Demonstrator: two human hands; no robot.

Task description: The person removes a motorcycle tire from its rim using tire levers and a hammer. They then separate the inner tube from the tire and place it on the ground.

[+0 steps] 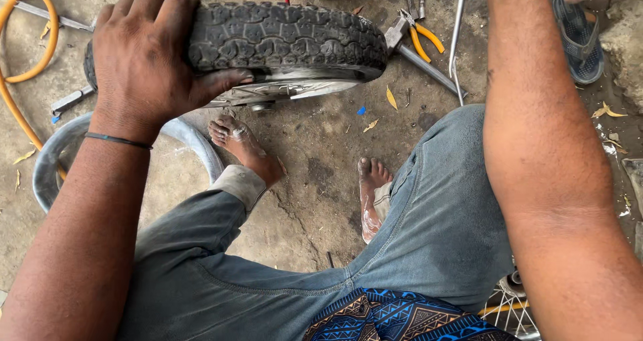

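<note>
On the cracked concrete floor (315, 140), a knobby tyre on its wheel (288, 36) is stood on edge and steadied by the left hand (147, 53), which is laid flat over the tread with fingers spread and thumb hooked at the sidewall. The right hand is out of frame beyond the forearm (542, 153); its state cannot be told. Orange-handled pliers (415, 36) and a metal lever (455, 40) are kept just beside the wheel. A loose inner tube (50, 160) is left near the bare feet.
</note>
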